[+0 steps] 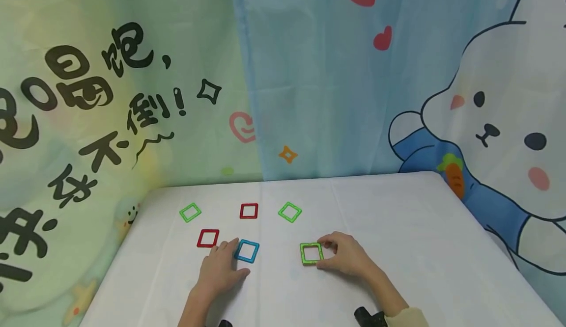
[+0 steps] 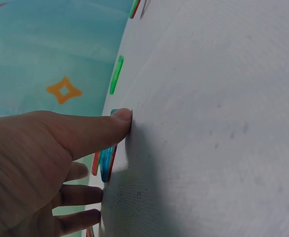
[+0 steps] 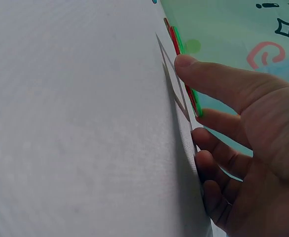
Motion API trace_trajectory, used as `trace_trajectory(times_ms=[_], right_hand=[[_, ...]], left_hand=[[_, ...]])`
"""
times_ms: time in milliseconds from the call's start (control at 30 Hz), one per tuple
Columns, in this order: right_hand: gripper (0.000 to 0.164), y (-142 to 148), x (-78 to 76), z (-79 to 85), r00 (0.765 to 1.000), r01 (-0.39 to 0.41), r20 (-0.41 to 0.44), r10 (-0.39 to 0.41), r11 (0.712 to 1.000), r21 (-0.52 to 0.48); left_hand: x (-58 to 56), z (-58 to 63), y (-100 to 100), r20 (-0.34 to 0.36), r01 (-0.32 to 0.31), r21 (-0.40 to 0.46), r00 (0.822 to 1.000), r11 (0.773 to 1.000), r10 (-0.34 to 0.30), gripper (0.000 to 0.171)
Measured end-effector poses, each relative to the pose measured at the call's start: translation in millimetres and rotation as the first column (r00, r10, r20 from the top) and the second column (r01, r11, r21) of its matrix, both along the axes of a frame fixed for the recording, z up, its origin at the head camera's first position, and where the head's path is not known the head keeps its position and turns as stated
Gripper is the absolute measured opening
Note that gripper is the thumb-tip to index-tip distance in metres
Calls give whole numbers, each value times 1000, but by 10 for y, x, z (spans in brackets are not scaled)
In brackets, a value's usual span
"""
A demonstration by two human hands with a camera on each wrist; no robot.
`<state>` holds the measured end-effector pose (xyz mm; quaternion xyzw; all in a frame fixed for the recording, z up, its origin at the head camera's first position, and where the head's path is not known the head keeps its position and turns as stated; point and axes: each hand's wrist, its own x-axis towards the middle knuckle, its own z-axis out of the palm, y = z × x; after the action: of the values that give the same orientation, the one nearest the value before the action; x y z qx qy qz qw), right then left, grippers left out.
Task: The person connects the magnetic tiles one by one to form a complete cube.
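Observation:
A light-green square frame (image 1: 311, 254) is pinched at its right side between the thumb and fingers of my right hand (image 1: 349, 256). In the right wrist view, this green frame (image 3: 198, 102) shows a red layer along it and stands a little off the cloth, above its shadow. My left hand (image 1: 219, 271) lies with fingers extended at the left edge of a blue square frame (image 1: 247, 251); its thumb is spread below that frame. The left wrist view shows the thumb in front of the blue frame (image 2: 105, 165), which hides whether they touch. Just beyond the left fingers lies a red square frame (image 1: 208, 238).
Farther back on the white-covered table (image 1: 398, 219) lie a green frame (image 1: 190, 212), a red frame (image 1: 249, 211) and another green frame (image 1: 290, 212). A printed curtain (image 1: 318, 96) hangs behind the table. Dark wrist devices (image 1: 370, 317) show at the bottom.

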<state>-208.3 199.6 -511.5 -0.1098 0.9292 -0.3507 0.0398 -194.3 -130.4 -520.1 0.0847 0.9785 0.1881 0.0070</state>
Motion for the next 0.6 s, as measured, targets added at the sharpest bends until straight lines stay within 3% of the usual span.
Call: trace_trajectory(times_ms=[233,467,600], right_hand=[[51,27,-134,57,999,-24,-43,26,999,47],[56,-9,-26,-77,1000,-27,-9,28,998,57],[56,-30,-32,-24,1000,3,-15,-3,999,47]], left_hand=[[-38,11,44,-33,-24,39,999,999,25,78],[48,-9,0,51,-26,15,998,1000,26,79],[-5,17,-20,27,1,40,1000,999,-2,79]])
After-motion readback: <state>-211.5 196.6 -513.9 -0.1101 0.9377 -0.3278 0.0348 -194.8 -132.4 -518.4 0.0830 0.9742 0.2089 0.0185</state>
